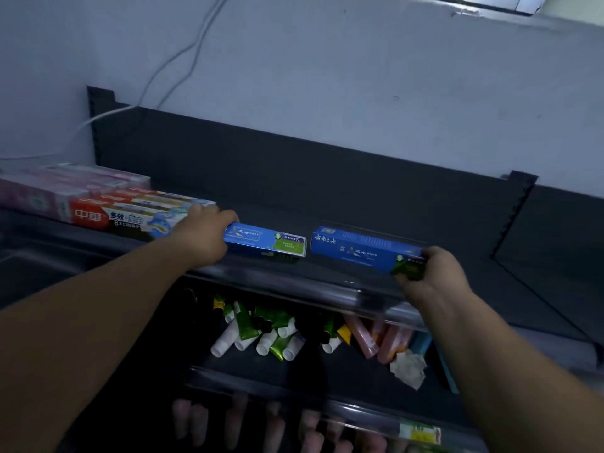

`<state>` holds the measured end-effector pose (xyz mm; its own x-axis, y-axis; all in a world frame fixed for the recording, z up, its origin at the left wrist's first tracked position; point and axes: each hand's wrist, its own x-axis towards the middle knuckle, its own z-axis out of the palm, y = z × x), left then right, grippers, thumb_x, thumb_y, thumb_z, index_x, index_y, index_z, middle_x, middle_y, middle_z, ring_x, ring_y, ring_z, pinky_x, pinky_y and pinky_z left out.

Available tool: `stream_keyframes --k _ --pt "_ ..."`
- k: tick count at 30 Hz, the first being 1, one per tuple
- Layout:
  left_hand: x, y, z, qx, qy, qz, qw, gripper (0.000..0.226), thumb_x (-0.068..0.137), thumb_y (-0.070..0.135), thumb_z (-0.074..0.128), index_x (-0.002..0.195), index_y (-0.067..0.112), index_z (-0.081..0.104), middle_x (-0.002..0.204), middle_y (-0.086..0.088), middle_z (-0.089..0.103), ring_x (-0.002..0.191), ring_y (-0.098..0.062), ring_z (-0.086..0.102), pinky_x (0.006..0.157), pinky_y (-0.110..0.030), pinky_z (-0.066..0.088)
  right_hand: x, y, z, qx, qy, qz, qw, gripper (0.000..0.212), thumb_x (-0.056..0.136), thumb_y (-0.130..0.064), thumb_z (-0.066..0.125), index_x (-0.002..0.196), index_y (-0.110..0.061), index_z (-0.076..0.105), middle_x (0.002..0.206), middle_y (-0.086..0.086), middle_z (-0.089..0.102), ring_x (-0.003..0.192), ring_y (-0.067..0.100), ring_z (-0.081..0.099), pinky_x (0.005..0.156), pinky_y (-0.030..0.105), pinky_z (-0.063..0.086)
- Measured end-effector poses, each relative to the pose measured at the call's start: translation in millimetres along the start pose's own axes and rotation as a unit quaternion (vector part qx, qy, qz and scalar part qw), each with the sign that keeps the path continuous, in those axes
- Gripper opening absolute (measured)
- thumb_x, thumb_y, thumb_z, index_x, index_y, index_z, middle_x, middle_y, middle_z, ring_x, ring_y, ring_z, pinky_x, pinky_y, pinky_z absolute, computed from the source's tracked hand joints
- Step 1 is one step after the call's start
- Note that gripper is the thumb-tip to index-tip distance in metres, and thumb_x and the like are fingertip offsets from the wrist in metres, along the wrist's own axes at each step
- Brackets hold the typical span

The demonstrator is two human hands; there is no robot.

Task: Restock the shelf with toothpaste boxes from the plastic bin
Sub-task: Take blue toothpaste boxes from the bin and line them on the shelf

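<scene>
Two hands at shelf (359, 204), mid-frame: left hand (204, 235) grips left blue box (266, 241) end, right hand (431, 276) pinches right blue box (362, 248) end, likely aligning row beside red boxes (130, 214).

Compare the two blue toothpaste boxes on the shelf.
Left blue cardboard box: left hand grips its left end, green panel fully visible. Right blue cardboard box: right hand grips its right end, green panel partly covered. Both run lengthwise along the dark shelf.

The dark shelf (277, 210) carries pink toothpaste boxes (49, 194) at nine o'clock, red toothpaste boxes (130, 215) just beside them, then a left blue toothpaste box (266, 241) and a right blue toothpaste box (359, 248) near six o'clock.
</scene>
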<state>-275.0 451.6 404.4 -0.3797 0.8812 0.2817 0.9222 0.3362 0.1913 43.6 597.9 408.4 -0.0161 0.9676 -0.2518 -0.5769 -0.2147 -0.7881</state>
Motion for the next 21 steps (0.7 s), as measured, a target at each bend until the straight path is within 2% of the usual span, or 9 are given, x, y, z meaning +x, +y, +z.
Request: stream_keyframes --k 3,6,7,11,13,15,17,19,21 --pt "10.6 -2.2 11.5 -0.005 -0.001 -0.007 1.0 0.044 0.086 0.012 0.058 0.125 0.028 0.047 0.12 -0.009 0.044 0.118 -0.031 0.032 0.097 -0.042 0.036 6.3 11.2 13.8 0.003 0.012 -0.012 1.0 0.027 0.088 -0.008 0.051 0.115 -0.006 0.056 0.119 0.018 0.062 0.094 0.031 0.066 0.069 0.05 0.058" --pt "19.4 -7.1 17.9 -0.027 0.002 -0.018 0.999 0.047 0.085 0.01 0.057 0.127 0.028 0.048 0.12 -0.01 0.044 0.118 -0.032 0.031 0.098 -0.039 0.032 11.2 20.2 24.3 0.017 0.021 -0.016 1.0 0.028 0.088 -0.008 0.051 0.115 -0.006 0.057 0.112 0.016 0.063 0.089 0.03 0.066 0.056 0.044 0.059" --pt "21.6 -8.1 19.2 -0.035 0.0 -0.019 0.999 0.048 0.084 0.009 0.057 0.127 0.028 0.048 0.119 -0.01 0.044 0.118 -0.032 0.032 0.097 -0.039 0.032 12.7 22.7 27.5 0.022 0.023 -0.017 0.999 0.027 0.088 -0.007 0.05 0.115 -0.006 0.057 0.11 0.016 0.063 0.087 0.029 0.066 0.056 0.042 0.058" --pt "28.0 -11.7 22.9 -0.075 0.002 -0.011 0.997 0.05 0.08 0.009 0.058 0.124 0.031 0.053 0.109 -0.005 0.042 0.117 -0.031 0.035 0.097 -0.039 0.033 20.2 33.5 40.8 0.048 0.039 -0.023 0.998 0.022 0.087 -0.004 0.048 0.107 -0.006 0.057 0.109 0.015 0.064 0.083 0.028 0.065 0.067 0.043 0.059" --pt "31.3 -16.0 26.7 -0.094 0.009 0.006 0.996 0.048 0.073 0.023 0.058 0.12 0.032 0.057 0.111 -0.003 0.046 0.118 -0.03 0.038 0.099 -0.038 0.034 23.0 38.0 46.5 0.058 0.05 -0.027 0.997 0.024 0.087 -0.004 0.048 0.109 -0.005 0.058 0.111 0.014 0.064 0.083 0.027 0.066 0.069 0.04 0.06" --pt "33.0 -19.2 30.1 -0.118 0.003 0.02 0.993 0.053 0.065 0.037 0.049 0.116 0.033 0.059 0.114 -0.002 0.05 0.121 -0.028 0.038 0.104 -0.038 0.03 24.6 43.0 51.2 0.062 0.052 -0.031 0.996 0.024 0.09 -0.004 0.049 0.112 -0.005 0.057 0.106 0.012 0.064 0.08 0.024 0.066 0.067 0.036 0.059" --pt "31.1 -20.9 31.8 -0.155 0.002 0.025 0.988 0.05 0.066 0.042 0.048 0.114 0.032 0.06 0.119 -0.001 0.05 0.125 -0.026 0.034 0.107 -0.038 0.024 26.1 49.9 54.4 0.047 0.048 -0.028 0.997 0.015 0.092 -0.004 0.05 0.105 -0.008 0.058 0.097 0.007 0.062 0.073 0.02 0.063 0.074 0.035 0.057" --pt "26.4 -21.9 31.5 -0.18 0.007 0.034 0.983 0.035 0.074 0.042 0.059 0.107 0.031 0.061 0.12 -0.001 0.05 0.123 -0.024 0.036 0.106 -0.037 0.026 29.9 57.2 55.3 0.007 0.045 -0.016 0.999 0.01 0.093 -0.005 0.051 0.095 -0.012 0.058 0.093 0.005 0.061 0.07 0.018 0.06 0.079 0.036 0.054" --pt "24.8 -24.0 31.5 -0.182 -0.004 0.039 0.983 0.027 0.079 0.029 0.071 0.103 0.028 0.059 0.116 -0.003 0.054 0.112 -0.022 0.047 0.096 -0.035 0.037 34.0 61.6 54.8 -0.048 0.033 0.002 0.998 0.009 0.092 -0.007 0.052 0.093 -0.012 0.059 0.098 0.006 0.061 0.075 0.019 0.059 0.085 0.037 0.053"
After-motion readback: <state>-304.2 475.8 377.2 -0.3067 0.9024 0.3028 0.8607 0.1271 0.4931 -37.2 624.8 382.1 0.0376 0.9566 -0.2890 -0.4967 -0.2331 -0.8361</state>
